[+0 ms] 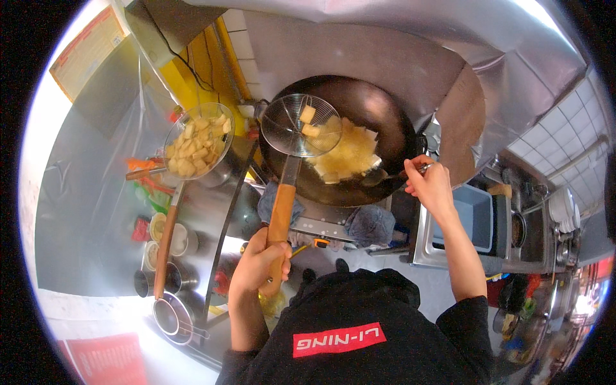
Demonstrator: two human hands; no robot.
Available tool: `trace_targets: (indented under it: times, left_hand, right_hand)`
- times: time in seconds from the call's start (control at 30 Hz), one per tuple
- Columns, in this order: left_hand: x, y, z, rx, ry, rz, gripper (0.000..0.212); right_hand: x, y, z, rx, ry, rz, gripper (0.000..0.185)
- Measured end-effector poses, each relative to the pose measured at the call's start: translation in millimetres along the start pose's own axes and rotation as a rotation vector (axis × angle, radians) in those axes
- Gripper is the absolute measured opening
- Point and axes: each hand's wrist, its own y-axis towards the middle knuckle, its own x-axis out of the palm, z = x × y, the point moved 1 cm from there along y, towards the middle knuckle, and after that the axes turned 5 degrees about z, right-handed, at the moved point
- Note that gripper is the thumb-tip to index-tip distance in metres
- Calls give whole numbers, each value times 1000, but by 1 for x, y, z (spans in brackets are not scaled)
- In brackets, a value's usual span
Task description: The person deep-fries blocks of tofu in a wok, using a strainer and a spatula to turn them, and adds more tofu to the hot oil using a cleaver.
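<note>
My left hand (pixel 269 257) grips the wooden handle of a wire strainer (pixel 281 126), whose round mesh hangs over the left part of a large dark wok (pixel 390 115). Two pale golden cubes of food (pixel 307 114) lie in the mesh. In the wok, more pale pieces (pixel 349 151) sit in bubbling oil. My right hand (pixel 427 183) holds the metal handle of a ladle (pixel 374 177), its bowl low at the right side of the food. Another wire strainer (pixel 227 154), heaped with similar golden pieces (pixel 195 149), rests to the left over a metal pot.
Folded blue cloths (pixel 369 225) lie at the wok's near edge. Left are small containers (pixel 184 239), a handled sieve (pixel 172 317) and a long wooden handle (pixel 166 255). Right stand a grey-blue plastic basin (pixel 466 216), a sink (pixel 533 240) and stacked plates (pixel 563 209). Metal sheeting (pixel 380 53) backs the wok.
</note>
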Motion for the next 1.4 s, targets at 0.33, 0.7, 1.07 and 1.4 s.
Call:
trace_targets:
  times: [0.33, 0.7, 1.07, 1.4]
  left_hand:
    - [0, -3, 2, -7, 36, 22, 20]
    - [0, 2, 0, -3, 22, 17, 20]
    - [7, -1, 3, 23, 14, 55, 19]
    - [13, -7, 3, 5, -9, 156, 24]
  right_hand:
    - [-6, 12, -2, -189, -262, 169, 17]
    - [0, 34, -17, -260, -356, 117, 15]
    - [19, 141, 25, -360, -75, 25, 20]
    - [37, 197, 84, -190, 253, -138, 18]
